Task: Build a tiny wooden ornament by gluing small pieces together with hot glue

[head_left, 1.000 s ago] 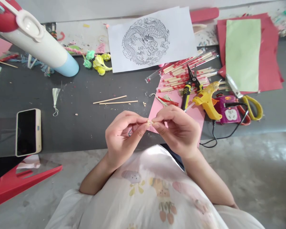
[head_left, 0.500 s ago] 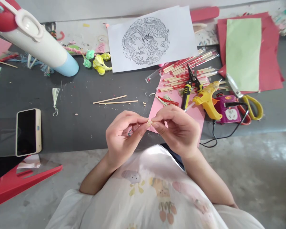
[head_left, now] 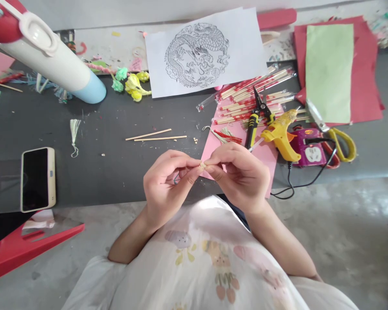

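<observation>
Between the fingertips of both hands is a tiny pale, knobbly piece (head_left: 202,165), apparently made of small wooden bits; its exact kind is too small to tell. My left hand (head_left: 170,181) pinches it from the left with thumb and forefinger. From the other side, my right hand (head_left: 241,174) pinches it the same way. Just beyond them on the dark table lie two thin wooden sticks (head_left: 160,138) and a few small wooden bits (head_left: 195,140). A pink sheet (head_left: 210,150) is partly under my right hand.
Right of my hands lie yellow-handled pliers (head_left: 252,129), a yellow glue gun (head_left: 283,135), a purple power socket (head_left: 310,150) and scissors (head_left: 342,144). Packed sticks (head_left: 245,99) and a dragon drawing (head_left: 197,56) are behind. Leftward are a phone (head_left: 37,178), tassel (head_left: 74,135) and large bottle (head_left: 64,60).
Hardly anything differs. Both hands keep pinching the small piece, which has turned very slightly between the fingertips; the whole view has shifted a little.
</observation>
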`<state>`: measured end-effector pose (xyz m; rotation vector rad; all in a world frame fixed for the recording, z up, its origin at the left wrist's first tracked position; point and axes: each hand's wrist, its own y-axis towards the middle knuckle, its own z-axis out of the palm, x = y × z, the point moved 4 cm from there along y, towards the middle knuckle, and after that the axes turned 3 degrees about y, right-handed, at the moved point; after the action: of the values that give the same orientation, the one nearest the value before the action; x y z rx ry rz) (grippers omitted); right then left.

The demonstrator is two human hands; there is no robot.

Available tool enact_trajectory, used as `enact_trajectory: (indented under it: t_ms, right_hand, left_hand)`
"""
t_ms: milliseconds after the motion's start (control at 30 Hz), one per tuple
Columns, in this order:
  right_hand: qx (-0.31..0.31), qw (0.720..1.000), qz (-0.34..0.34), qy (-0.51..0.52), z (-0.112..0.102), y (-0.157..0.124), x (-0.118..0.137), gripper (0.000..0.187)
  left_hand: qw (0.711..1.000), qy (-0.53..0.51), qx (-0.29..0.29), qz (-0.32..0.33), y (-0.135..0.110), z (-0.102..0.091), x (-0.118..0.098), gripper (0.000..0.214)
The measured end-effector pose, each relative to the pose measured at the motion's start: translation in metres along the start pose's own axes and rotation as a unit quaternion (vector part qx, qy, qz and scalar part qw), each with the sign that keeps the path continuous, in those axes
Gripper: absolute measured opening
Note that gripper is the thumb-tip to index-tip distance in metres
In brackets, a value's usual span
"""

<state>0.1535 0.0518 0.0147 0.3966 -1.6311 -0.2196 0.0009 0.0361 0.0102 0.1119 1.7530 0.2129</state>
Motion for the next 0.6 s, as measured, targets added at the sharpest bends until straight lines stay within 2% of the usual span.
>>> enact_trajectory:
  t_ms: [167, 267, 333, 433, 533, 600]
  right_hand:
    - [-0.011, 1.0, -0.003, -0.001, -0.001, -0.002, 0.0, 0.015]
    - [-0.031, 0.999, -0.011, -0.023, -0.006, -0.002, 0.001, 0.017]
    - [-0.042, 0.997, -0.021, -0.054, -0.011, 0.0, 0.002, 0.017]
    - [-0.03, 0.992, -0.053, -0.107, -0.015, 0.007, 0.007, 0.017]
    - [0.004, 0.988, -0.078, -0.135, -0.015, 0.014, 0.011, 0.016]
    - [0.021, 0.986, -0.077, -0.145, -0.013, 0.018, 0.012, 0.013]
  left_hand:
    - [0.999, -0.049, -0.001, -0.022, 0.0, 0.003, 0.005, 0.006]
    - [0.983, -0.148, 0.01, -0.111, 0.002, 0.006, 0.013, 0.008]
    - [0.954, -0.226, 0.03, -0.197, 0.003, 0.009, 0.019, 0.011]
    - [0.886, -0.337, 0.09, -0.304, 0.003, 0.017, 0.023, 0.017]
    - [0.818, -0.422, 0.135, -0.367, 0.001, 0.024, 0.024, 0.018]
    - [0.791, -0.452, 0.133, -0.389, -0.001, 0.026, 0.024, 0.018]
